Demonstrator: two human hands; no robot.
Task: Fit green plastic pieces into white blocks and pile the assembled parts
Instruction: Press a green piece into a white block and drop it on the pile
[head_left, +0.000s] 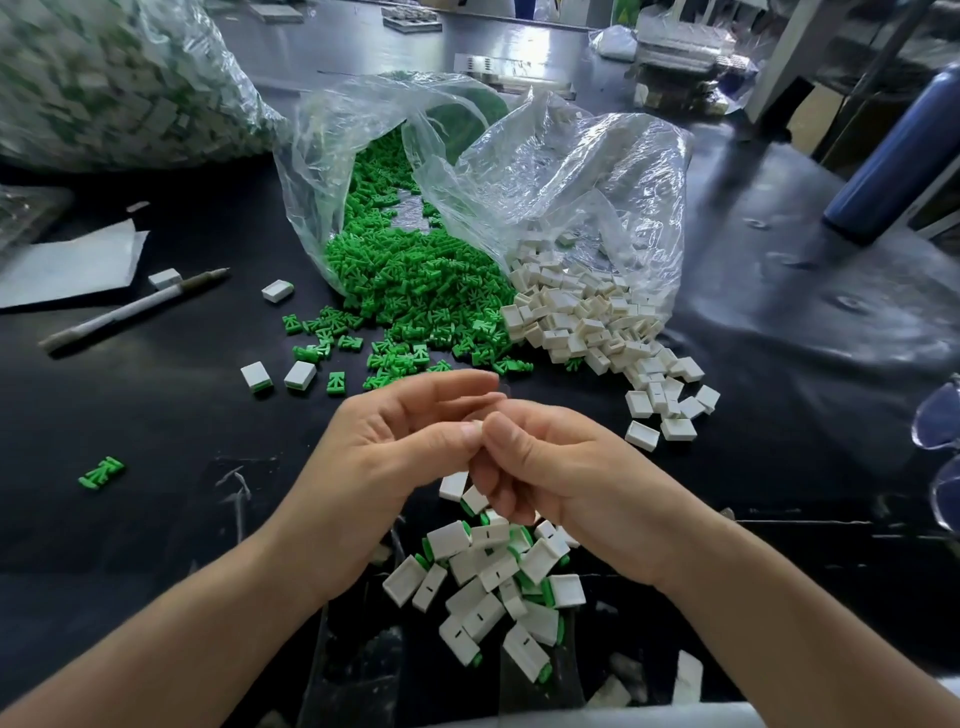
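Assembled parts (488, 582) in a heap on bench (156, 519) beneath left hand (395, 447) and right hand (550, 467), fingertips (497, 432) together, grip's contents unclear.

My black worktable (156, 441), loaded.
Green pieces (415, 280) and white blocks (582, 317) spill from clear bags (571, 171); assembled parts (493, 587) heap near me; a pen (135, 309) and paper (67, 265) lie on my left.

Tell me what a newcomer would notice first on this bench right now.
The bright heap of green pieces spilling from a clear bag at the centre stands out most, with white blocks pouring out just to its right. In front, the left hand and right hand meet fingertip to fingertip, whatever they pinch hidden, above a pile of assembled parts at the near edge.
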